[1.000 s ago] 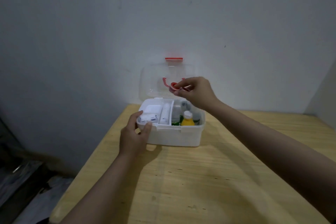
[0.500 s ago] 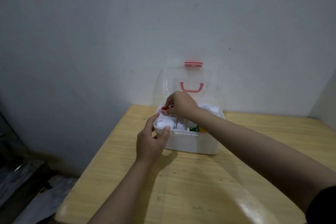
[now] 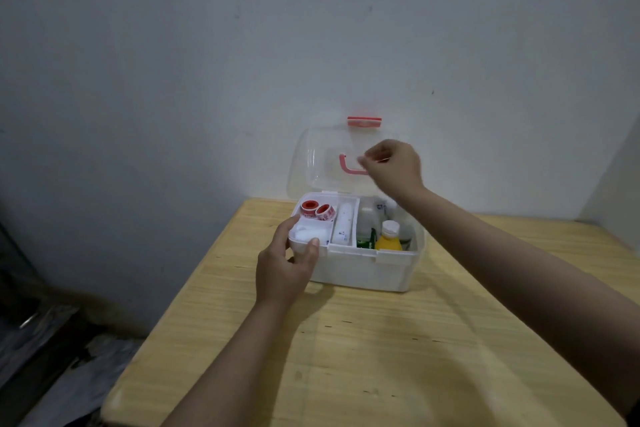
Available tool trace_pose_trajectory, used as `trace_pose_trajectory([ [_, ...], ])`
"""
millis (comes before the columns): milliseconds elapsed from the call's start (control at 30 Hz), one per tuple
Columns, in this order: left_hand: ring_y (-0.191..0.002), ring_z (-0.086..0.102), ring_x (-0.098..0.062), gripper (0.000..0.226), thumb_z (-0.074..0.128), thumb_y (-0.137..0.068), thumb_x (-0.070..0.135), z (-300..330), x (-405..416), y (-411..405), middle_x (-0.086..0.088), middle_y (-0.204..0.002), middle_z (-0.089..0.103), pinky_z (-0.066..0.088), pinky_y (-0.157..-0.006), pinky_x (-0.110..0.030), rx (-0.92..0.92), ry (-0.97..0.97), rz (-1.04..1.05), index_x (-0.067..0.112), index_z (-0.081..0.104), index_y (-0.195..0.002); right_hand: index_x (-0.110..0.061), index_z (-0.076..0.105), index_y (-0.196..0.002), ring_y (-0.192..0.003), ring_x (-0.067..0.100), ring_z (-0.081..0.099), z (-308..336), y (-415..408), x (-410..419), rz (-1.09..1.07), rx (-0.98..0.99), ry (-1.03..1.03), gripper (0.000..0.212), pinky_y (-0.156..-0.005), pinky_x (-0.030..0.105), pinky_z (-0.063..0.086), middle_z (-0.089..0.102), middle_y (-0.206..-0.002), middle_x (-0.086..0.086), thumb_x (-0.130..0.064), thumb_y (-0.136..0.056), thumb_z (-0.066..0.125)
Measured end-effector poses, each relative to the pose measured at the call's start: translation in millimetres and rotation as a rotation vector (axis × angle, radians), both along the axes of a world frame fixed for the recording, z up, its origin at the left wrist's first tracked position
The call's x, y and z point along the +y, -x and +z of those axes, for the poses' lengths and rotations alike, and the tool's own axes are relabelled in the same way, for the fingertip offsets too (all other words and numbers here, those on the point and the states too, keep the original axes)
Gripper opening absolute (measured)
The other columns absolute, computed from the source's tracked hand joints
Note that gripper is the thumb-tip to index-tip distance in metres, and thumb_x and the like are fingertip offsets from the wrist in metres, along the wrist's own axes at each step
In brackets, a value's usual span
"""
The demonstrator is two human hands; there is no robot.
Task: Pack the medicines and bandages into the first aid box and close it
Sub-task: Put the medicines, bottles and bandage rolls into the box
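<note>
The white first aid box [image 3: 367, 270] stands open at the back of the wooden table, its clear lid [image 3: 311, 163] upright with a red handle [image 3: 346, 166] and red latch [image 3: 364, 122]. A white tray inside holds two red tape rolls [image 3: 317, 210], white bandage rolls [image 3: 310, 234] and a wrapped bandage [image 3: 343, 227]. Beside the tray stand a yellow bottle [image 3: 388, 239] and a green pack [image 3: 367, 241]. My left hand [image 3: 285, 269] grips the box's front left corner. My right hand [image 3: 393, 166] hovers in front of the lid, fingers pinched, nothing visible in them.
The table [image 3: 346, 357] sits against a pale wall. Its left edge drops to a dark floor with clutter [image 3: 45, 340]. Another wall closes in at the far right.
My right hand set a red tape roll into the tray's back left compartment, then rose to the lid. The left hand kept hold of the box corner.
</note>
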State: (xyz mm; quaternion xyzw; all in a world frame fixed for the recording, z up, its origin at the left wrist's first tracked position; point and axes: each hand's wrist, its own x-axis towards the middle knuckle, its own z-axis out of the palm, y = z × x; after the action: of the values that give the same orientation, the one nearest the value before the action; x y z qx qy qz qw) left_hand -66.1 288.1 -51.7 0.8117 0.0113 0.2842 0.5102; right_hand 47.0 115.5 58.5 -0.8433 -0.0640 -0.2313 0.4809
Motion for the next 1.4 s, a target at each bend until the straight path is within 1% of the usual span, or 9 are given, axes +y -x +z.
trace_pose_trajectory([
  [100,-0.086,0.058,0.003,0.048,0.062,-0.082,0.036,-1.7,-0.5,-1.2,0.016,-0.1,0.059,0.057,-0.069,-0.029,-0.008,0.002,0.0,0.029,0.052,-0.128,-0.016,0.06,-0.104,-0.101,0.019,0.054,-6.6,-6.3,-28.0,-0.279,-0.046,-0.171,0.026,-0.08,0.028,0.044,0.056,-0.115,0.009,-0.022,-0.079,0.065],
  [167,-0.087,0.058,0.002,0.046,0.064,-0.085,0.028,-1.9,-1.0,-1.7,0.017,-0.102,0.058,0.057,-0.07,-0.029,-0.007,0.01,0.002,0.029,0.051,-0.129,-0.016,0.05,-0.118,-0.113,0.026,0.047,-12.3,-10.3,-41.6,-0.404,0.057,-0.248,0.04,-0.084,0.033,0.042,0.045,-0.127,0.012,-0.023,-0.08,0.063],
  [300,-0.089,0.058,-0.001,0.048,0.064,-0.086,0.026,-2.0,-2.0,-1.6,0.019,-0.104,0.056,0.058,-0.071,-0.029,-0.002,0.03,-0.006,0.029,0.049,-0.131,-0.014,0.034,-0.138,-0.127,0.032,0.042,-21.7,-19.4,-54.4,-0.309,0.325,-0.441,0.062,-0.098,0.038,0.04,0.039,-0.142,0.012,-0.032,-0.085,0.062],
  [467,-0.097,0.059,-0.009,0.05,0.063,-0.086,0.026,-2.0,-2.1,-1.3,0.014,-0.112,0.055,0.056,-0.071,-0.025,-0.003,0.048,-0.014,0.027,0.048,-0.134,-0.016,0.049,-0.131,-0.108,0.028,0.059,-31.1,-20.3,-52.0,-0.118,0.384,-0.498,0.054,-0.097,0.043,0.047,0.058,-0.129,0.008,-0.043,-0.085,0.058],
  [567,-0.098,0.058,-0.008,0.051,0.062,-0.087,0.026,-2.0,-3.0,-1.1,0.014,-0.115,0.054,0.054,-0.071,-0.021,0.004,0.057,-0.019,0.028,0.046,-0.135,-0.015,0.056,-0.124,-0.113,0.03,0.059,-33.5,-20.8,-52.1,-0.096,0.345,-0.481,0.052,-0.096,0.044,0.046,0.061,-0.125,0.008,-0.046,-0.081,0.059],
  [833,-0.102,0.059,-0.013,0.053,0.063,-0.086,0.029,-0.7,-2.2,-2.0,0.013,-0.116,0.054,0.058,-0.074,-0.03,0.039,0.087,-0.037,0.03,0.045,-0.136,-0.016,0.053,-0.127,-0.101,0.025,0.063,-32.6,-12.3,-59.7,-0.045,0.267,-0.388,0.049,-0.093,0.04,0.05,0.063,-0.113,0.008,-0.04,-0.085,0.06],
  [933,-0.095,0.06,-0.007,0.058,0.071,-0.077,0.032,12.4,7.9,-4.6,0.015,-0.106,0.059,0.054,-0.067,-0.023,0.068,0.096,-0.068,0.032,0.049,-0.131,-0.017,0.053,-0.127,-0.101,0.025,0.064,-31.9,-10.6,-61.4,-0.041,0.264,-0.375,0.048,-0.092,0.04,0.05,0.064,-0.114,0.008,-0.041,-0.085,0.06],
  [1167,-0.099,0.055,-0.013,0.037,0.071,-0.079,0.034,56.5,21.7,-41.1,0.006,-0.114,0.057,0.042,-0.077,-0.024,0.085,-0.116,-0.064,0.027,0.065,-0.114,-0.018,0.054,-0.125,-0.1,0.024,0.064,-33.9,-10.4,-61.2,-0.044,0.259,-0.391,0.047,-0.095,0.043,0.05,0.064,-0.11,0.006,-0.04,-0.085,0.061],
  [1400,-0.093,0.057,-0.012,0.022,0.075,-0.075,0.025,77.1,11.7,-81.1,0.009,-0.101,0.062,0.047,-0.084,-0.032,0.353,-0.397,-0.248,0.028,0.074,-0.096,-0.018,0.055,-0.125,-0.1,0.025,0.064,-38.0,-14.3,-63.8,-0.033,0.251,-0.407,0.047,-0.095,0.045,0.051,0.065,-0.111,0.006,-0.04,-0.084,0.062],
])
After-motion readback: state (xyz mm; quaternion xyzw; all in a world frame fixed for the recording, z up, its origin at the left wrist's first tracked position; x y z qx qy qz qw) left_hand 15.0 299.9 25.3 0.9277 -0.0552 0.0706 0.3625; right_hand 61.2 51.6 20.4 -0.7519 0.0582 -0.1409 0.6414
